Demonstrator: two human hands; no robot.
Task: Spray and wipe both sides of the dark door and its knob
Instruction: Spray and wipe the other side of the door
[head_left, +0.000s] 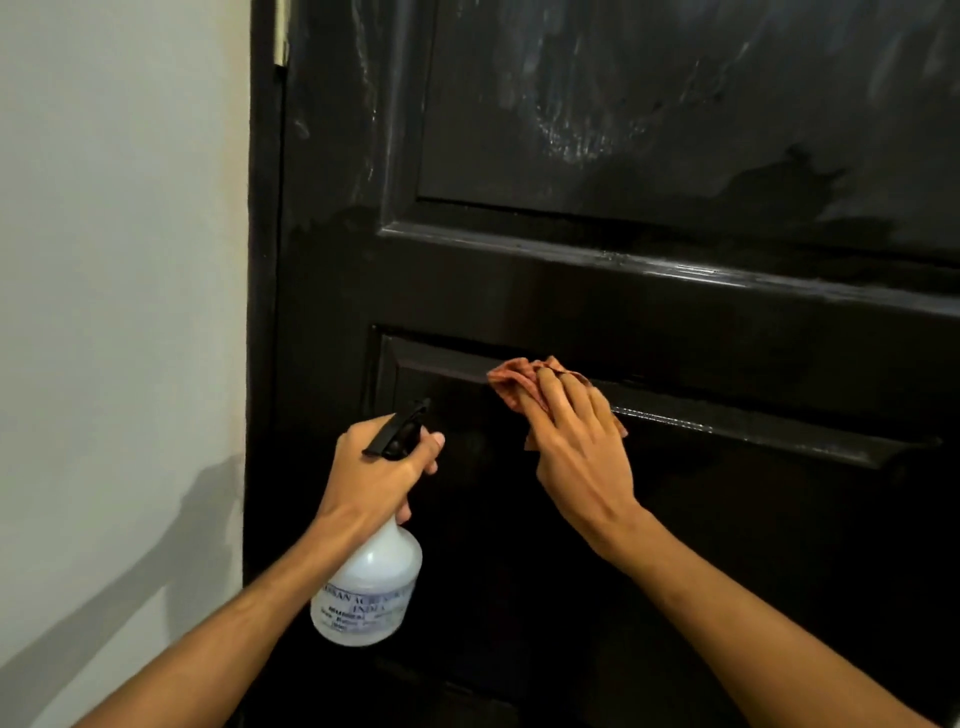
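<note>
The door (623, 291) is dark, glossy and panelled, and it fills most of the view, standing upright with its hinged edge to the left. A pale hinge (281, 31) shows at the top of that edge, beside a white wall (119, 260). The upper panel (675, 104) carries whitish streaks and smears. The rail below it runs across the door, dropping to the right in this wide-angle view.

The left hand (379, 467) grips the neck of a spray bottle (369, 587), fingers curled round the black trigger head (400, 431) with one finger out over the front of it. The bottle is clear with printed lettering too blurred to read. Its long axis is close to upright and leans a little, base down towards the person and head up. The nozzle points up and to the right, at the lower panel just in front of it.

The right hand (576, 447) lies on a crumpled reddish checked cloth (511, 379) and presses it against the top moulding (727, 421) of the lower panel. Its fingers (558, 402) stretch nearly straight over the cloth, aimed up and to the left along the moulding, and cloth bunches past the fingertips and shows under the palm. The thumb is hidden.

The two hands are near each other, left lower than right, and both forearms reach in from the bottom of the view
</note>
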